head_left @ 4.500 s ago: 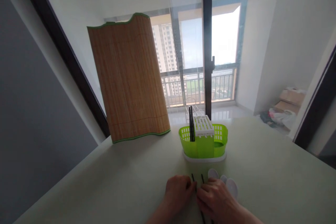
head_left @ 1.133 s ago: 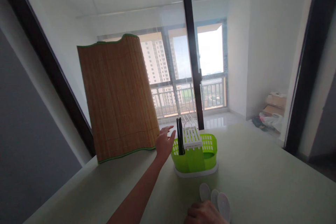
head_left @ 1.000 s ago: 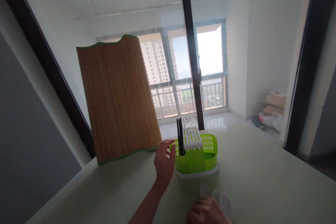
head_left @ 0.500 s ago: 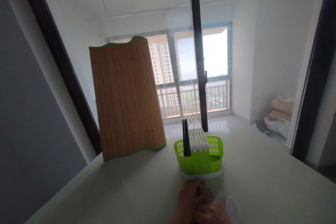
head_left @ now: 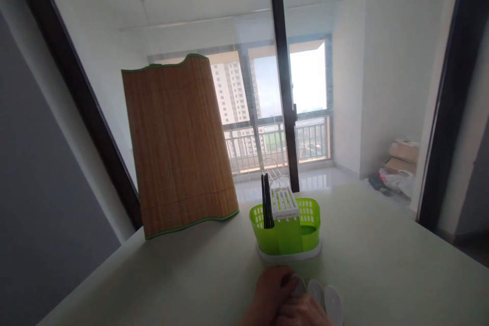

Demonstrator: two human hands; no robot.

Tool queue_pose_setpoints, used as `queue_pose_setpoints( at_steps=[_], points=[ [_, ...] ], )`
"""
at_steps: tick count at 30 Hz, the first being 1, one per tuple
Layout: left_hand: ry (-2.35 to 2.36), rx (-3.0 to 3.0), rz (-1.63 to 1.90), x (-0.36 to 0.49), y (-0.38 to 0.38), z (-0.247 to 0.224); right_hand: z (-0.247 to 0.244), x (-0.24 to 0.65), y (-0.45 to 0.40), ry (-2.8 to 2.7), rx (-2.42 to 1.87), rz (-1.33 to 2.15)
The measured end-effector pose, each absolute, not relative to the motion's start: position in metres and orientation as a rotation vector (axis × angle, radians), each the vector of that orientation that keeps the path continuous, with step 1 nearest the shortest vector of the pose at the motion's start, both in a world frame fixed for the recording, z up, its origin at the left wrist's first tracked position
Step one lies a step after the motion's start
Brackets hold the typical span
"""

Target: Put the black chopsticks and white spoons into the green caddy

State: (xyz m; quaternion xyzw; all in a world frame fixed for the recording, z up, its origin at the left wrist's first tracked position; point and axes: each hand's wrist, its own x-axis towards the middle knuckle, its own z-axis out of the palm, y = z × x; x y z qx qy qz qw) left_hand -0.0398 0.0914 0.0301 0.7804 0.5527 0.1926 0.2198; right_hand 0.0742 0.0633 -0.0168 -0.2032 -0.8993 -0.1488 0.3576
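At the bottom edge of the head view, my left hand (head_left: pixel 270 288) has its fingers curled against a white spoon (head_left: pixel 299 284). My right hand (head_left: pixel 303 310) is closed just below and in front of it, overlapping it. Whatever its fingers hold is hidden. To the right lie a second white spoon (head_left: pixel 316 290) and a third white spoon (head_left: pixel 333 300), side by side with their oval bowls showing. Just beyond my hands stands a lime-green utensil caddy (head_left: pixel 288 242) with a slotted white top. Black chopsticks (head_left: pixel 267 204) stand in its left compartment.
A bamboo mat (head_left: pixel 178 147) with green edging stands curved on the left of the pale table (head_left: pixel 382 260). Behind the table rises a glass partition with a dark frame post (head_left: pixel 282 61). Cardboard boxes and bags (head_left: pixel 399 168) lie on the floor at the right.
The whole view has shifted slightly, so the caddy, mat and spoons appear a little further left. My hands remain together by the spoons, with the spoon at my left fingers slightly shifted.
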Motion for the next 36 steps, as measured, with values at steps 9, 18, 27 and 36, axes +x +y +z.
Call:
queue_pose_setpoints(
  at_steps=[9,18,27,36],
  points=[
    [1.53,2.2,1.012,-0.07,0.081,0.077,0.036,0.078,0.044,-2.047,-0.462,-0.428],
    [1.428,2.631,1.832,-0.113,0.066,0.168,0.029,0.076,0.043,-2.066,-0.455,-0.415],
    [1.515,2.656,2.125,-0.124,0.124,0.216,0.027,0.078,0.044,-2.086,-0.455,-0.405],
    [1.898,2.645,1.456,-0.115,0.18,0.182,0.026,0.076,0.044,-2.102,-0.421,-0.395]
  ],
)
